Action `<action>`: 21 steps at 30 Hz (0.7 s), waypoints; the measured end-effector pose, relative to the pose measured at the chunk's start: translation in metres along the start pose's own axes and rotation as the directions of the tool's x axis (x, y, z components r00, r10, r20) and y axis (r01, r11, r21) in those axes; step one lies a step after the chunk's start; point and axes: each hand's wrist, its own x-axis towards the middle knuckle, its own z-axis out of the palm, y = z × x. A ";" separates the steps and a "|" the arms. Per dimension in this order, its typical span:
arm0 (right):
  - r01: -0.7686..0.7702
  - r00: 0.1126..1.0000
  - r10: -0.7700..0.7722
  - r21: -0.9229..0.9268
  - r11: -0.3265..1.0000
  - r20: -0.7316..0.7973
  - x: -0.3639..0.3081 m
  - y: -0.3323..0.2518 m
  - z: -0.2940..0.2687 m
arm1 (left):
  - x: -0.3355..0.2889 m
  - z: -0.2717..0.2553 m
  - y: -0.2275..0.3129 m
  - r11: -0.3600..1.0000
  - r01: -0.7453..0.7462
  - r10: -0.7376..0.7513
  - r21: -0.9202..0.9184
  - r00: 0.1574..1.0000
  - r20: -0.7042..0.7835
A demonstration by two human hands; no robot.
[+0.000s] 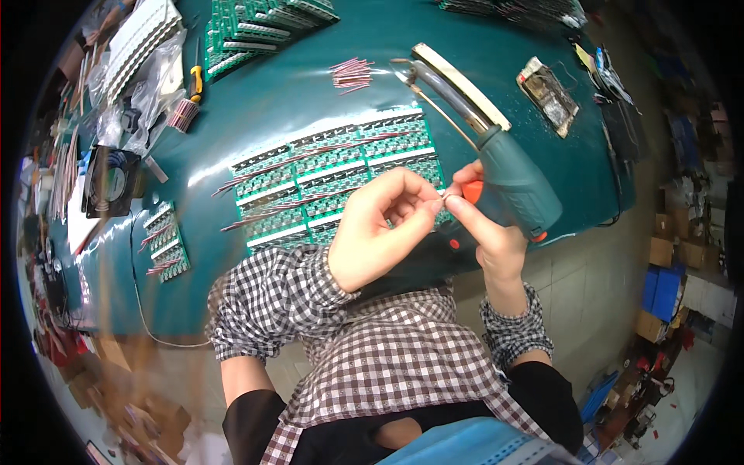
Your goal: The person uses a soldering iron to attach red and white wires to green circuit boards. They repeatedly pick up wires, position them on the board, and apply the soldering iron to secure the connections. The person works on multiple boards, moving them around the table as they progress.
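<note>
My left hand [380, 229] and my right hand [494, 239] meet over the front right edge of a panel of green circuit boards [333, 172]. Thumb and finger of each are pinched together at one spot, around something tiny and pale that I cannot make out. Thin reddish wires [325, 149] lie across the board panel in rows. Just behind my right fingers lies a green-handled soldering gun [521, 180] with an orange part beside the fingertips; its long metal barrel points to the far left.
A bundle of short reddish wires [353, 74] lies beyond the panel. Stacked circuit boards [256, 31] stand at the back. On the left are a small board panel [166, 242], a black fan [111, 182] and a yellow-handled screwdriver [196, 81]. A dirty tray [549, 94] sits far right.
</note>
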 end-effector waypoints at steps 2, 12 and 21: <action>-0.044 0.999 0.044 -0.054 0.998 -0.001 -0.002 -0.001 0.005 | -0.002 -0.001 -0.007 0.982 -0.130 0.143 0.134 0.986 -0.090; -0.009 0.994 0.011 0.014 1.000 -0.111 -0.007 -0.001 0.020 | -0.007 -0.007 -0.004 0.952 -0.241 0.260 0.187 0.962 -0.080; 0.005 0.967 0.014 0.075 0.997 -0.254 -0.007 -0.004 0.033 | -0.006 0.002 -0.005 0.976 -0.204 0.214 0.082 0.966 -0.144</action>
